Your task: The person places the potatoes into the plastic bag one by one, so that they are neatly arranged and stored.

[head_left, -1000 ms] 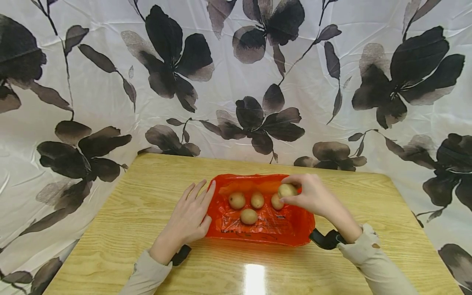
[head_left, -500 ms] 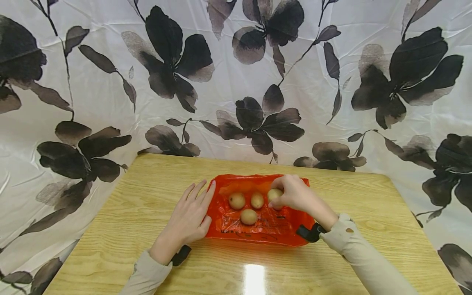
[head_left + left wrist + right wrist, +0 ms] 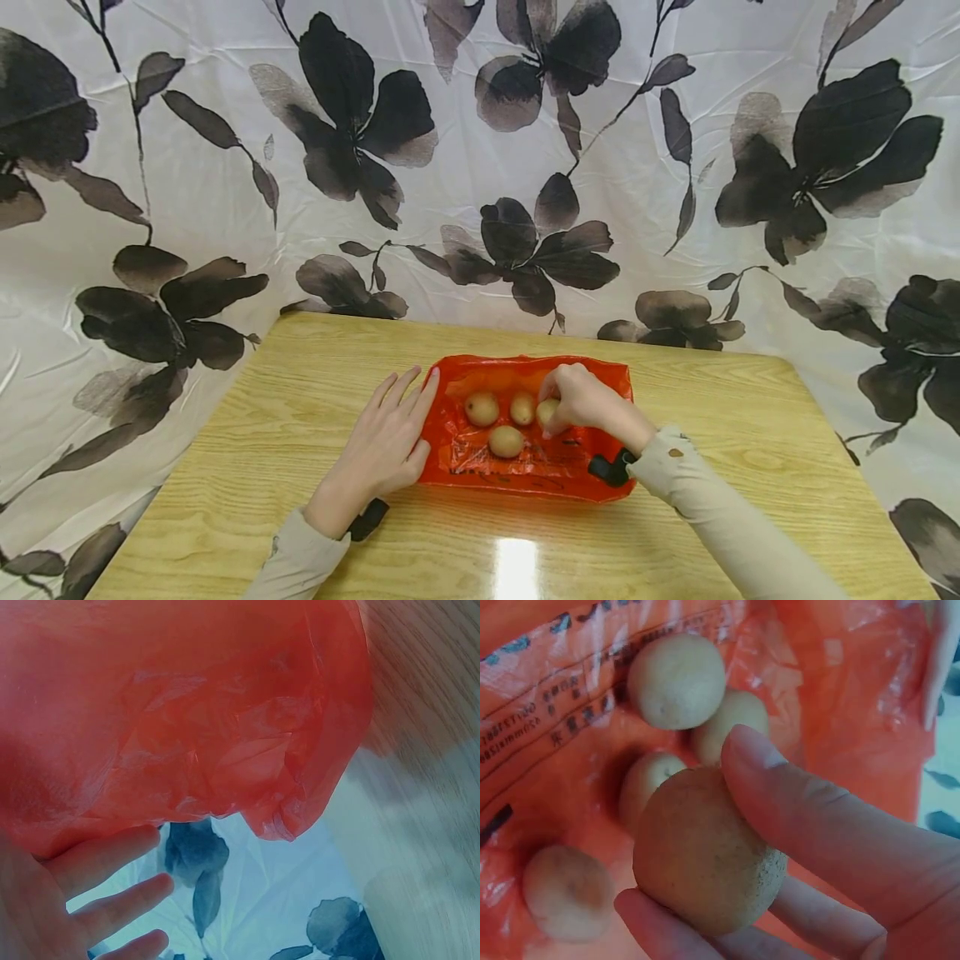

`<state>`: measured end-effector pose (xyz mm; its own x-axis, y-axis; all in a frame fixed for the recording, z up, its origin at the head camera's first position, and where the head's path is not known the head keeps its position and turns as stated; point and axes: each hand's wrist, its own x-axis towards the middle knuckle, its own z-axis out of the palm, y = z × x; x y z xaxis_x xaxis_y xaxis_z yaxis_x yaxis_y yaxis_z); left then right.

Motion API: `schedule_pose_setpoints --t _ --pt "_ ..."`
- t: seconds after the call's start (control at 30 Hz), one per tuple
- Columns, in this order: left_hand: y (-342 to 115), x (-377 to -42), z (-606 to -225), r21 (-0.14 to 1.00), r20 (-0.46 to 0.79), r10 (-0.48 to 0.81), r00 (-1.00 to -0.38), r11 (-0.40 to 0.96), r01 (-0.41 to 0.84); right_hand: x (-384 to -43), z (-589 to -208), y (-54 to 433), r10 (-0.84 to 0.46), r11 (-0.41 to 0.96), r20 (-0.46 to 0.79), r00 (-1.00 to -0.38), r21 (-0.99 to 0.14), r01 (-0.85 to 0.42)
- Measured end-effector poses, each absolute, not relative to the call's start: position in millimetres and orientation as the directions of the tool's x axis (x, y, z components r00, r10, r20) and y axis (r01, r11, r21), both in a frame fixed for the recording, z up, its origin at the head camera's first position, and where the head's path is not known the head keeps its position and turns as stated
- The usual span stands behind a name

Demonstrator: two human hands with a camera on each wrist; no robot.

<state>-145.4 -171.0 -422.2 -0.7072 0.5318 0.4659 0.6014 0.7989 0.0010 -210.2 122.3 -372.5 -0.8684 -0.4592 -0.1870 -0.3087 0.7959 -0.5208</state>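
A red plastic bag (image 3: 600,483), its sides raised like a shallow tray, lies on the table with potatoes in it. My right hand (image 3: 588,402) pinches a potato (image 3: 709,851) between thumb and fingers, over the right part of the bag. Near it in the right wrist view are a pale potato (image 3: 676,681), one partly behind it (image 3: 731,727), and a browner potato (image 3: 568,892), which the right hand hides in the head view. My left hand (image 3: 386,437) rests with fingers extended against the bag's left side; in the left wrist view its fingers (image 3: 124,907) lie beside the red plastic.
The wooden table (image 3: 300,358) extends around the bag on all sides. Behind it hangs a white cloth (image 3: 450,175) with dark flowers. Black straps (image 3: 611,469) sit at the wrists. Dark printing marks the bag's inside.
My right hand has moved left and slightly down with the potato, from the bag's right edge to beside the middle potato. The left hand has stayed in place.
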Motion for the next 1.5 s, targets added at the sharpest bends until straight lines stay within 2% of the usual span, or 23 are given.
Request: schedule_pose_setpoints --t 0.37,0.87,1.13,1.5 --pt "-170.9 -145.2 -422.6 0.005 0.466 0.531 -0.708 0.799 0.602 -206.5 -388.9 115.0 -0.434 0.825 -0.230 -0.871 -0.491 -0.281" --pt "-171.6 -144.8 -422.0 0.006 0.455 0.530 -0.716 0.802 0.597 -200.0 -409.1 109.1 -0.503 0.807 -0.230 -0.833 -0.470 -0.357" --pt "-171.6 -144.6 -421.7 0.008 0.453 0.528 -0.718 0.803 0.596 -197.2 -409.1 107.4 -0.551 0.773 -0.129 -0.824 -0.451 -0.446" --pt "-171.3 -144.8 -421.6 0.011 0.454 0.527 -0.719 0.803 0.595 -193.4 -413.5 103.8 -0.507 0.805 -0.126 -0.853 -0.423 -0.416"
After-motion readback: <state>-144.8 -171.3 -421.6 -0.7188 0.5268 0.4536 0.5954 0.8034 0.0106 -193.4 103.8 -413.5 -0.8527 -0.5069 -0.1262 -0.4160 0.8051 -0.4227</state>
